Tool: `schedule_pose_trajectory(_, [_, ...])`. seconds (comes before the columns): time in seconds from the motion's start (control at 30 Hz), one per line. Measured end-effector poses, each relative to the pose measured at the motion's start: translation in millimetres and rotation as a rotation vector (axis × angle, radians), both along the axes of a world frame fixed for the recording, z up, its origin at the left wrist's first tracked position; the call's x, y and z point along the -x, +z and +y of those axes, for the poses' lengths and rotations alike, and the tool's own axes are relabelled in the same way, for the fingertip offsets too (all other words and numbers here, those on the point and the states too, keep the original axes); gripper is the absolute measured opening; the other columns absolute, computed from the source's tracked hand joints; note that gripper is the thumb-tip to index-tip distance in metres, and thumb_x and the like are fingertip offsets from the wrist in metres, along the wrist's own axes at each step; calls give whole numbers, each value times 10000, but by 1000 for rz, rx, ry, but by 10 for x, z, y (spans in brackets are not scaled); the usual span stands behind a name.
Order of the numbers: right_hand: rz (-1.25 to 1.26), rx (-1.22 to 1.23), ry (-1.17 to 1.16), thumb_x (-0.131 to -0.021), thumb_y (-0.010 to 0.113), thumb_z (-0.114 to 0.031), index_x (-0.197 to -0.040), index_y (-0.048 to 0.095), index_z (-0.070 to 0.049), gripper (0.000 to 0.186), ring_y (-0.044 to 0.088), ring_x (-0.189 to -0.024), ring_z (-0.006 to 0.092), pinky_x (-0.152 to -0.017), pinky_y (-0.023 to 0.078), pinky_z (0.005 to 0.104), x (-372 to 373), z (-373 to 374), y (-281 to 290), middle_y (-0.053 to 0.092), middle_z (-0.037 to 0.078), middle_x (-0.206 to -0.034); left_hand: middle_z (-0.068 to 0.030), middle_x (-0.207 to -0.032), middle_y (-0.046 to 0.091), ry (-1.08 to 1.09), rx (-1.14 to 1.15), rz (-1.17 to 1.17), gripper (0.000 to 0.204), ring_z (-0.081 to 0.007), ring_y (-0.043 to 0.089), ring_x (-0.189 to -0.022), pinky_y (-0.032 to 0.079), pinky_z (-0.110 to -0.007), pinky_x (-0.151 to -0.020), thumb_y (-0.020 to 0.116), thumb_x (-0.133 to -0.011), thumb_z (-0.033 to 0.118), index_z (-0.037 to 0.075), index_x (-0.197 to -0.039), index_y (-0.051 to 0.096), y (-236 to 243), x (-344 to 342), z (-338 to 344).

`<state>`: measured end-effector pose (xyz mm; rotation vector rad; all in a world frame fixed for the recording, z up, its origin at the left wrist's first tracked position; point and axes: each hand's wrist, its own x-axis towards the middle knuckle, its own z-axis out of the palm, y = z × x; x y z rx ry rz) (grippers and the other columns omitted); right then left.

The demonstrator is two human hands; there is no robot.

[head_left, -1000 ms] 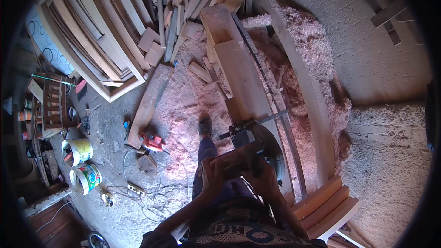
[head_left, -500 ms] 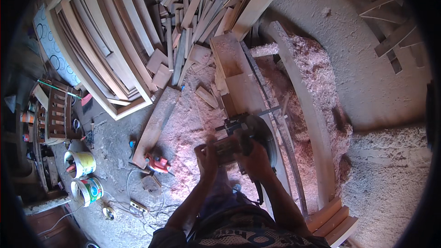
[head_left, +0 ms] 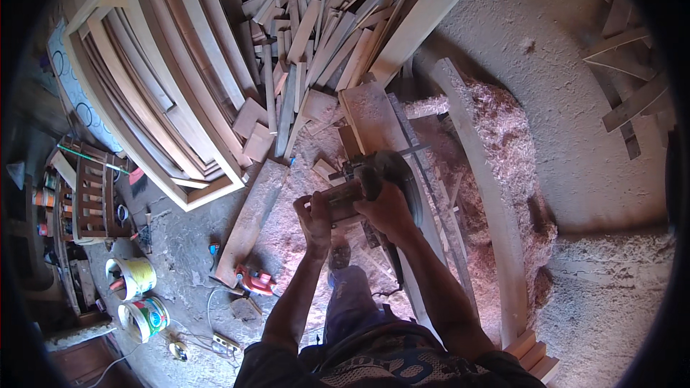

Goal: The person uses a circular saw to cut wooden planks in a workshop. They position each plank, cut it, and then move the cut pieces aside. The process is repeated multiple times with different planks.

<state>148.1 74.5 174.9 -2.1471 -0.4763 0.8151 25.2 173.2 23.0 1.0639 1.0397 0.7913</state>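
With both hands I hold a dark hand-held circular saw (head_left: 343,200), its round guard on the right side. My left hand (head_left: 314,223) is wrapped round the end of its motor body. My right hand (head_left: 392,213) grips the rear handle. Under the saw lies a wide wooden board (head_left: 370,116), dusted with sawdust, running away from me. A thin bar sticks out to the right of the saw. The blade itself is hidden.
To the right stretches a long beam (head_left: 489,194) beside heaped shavings (head_left: 507,129). Offcuts (head_left: 323,29) pile up ahead. Wooden frames (head_left: 154,93) stand at the left. On the floor lie a red power tool (head_left: 256,280), a power strip (head_left: 225,343) and cords, near two buckets (head_left: 136,278).
The saw and both my hands have moved forward along the board, away from me. My view has shifted, and my leg and foot show more below the saw.
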Motion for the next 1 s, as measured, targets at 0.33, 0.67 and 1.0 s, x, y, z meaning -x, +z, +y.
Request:
schedule_pose_trajectory(0.33, [-22, -102, -40, -749, 798, -133, -1015, 663, 57, 354, 689, -776, 252, -678, 543, 386, -423, 623, -149, 702, 167, -882, -88, -850, 616, 49, 18, -60, 331, -103, 529, -699, 427, -284, -566, 597, -1051, 288, 26, -1187, 448, 88, -451, 602])
schedule_pose_trajectory(0.67, [-100, -535, -29, -889, 740, -92, -1077, 674, 16, 226, 602, -614, 90, -514, 462, 286, -674, 774, 47, 655, 54, -751, -121, -961, 632, -26, -454, -180, 430, -105, 568, -736, 439, -260, -563, 587, -1058, 342, 18, -1300, 443, 499, -796, 1225])
schedule_pose_trajectory(1.0, [166, -613, -261, -883, 758, -51, -1228, 643, 11, 369, 626, -817, 115, -714, 521, 295, 569, -1494, 965, 687, 28, -925, -44, -960, 562, 38, 146, 16, 432, -152, 574, -792, 489, -312, -652, 492, -1074, 537, 114, -1126, 563, -1605, 212, -447])
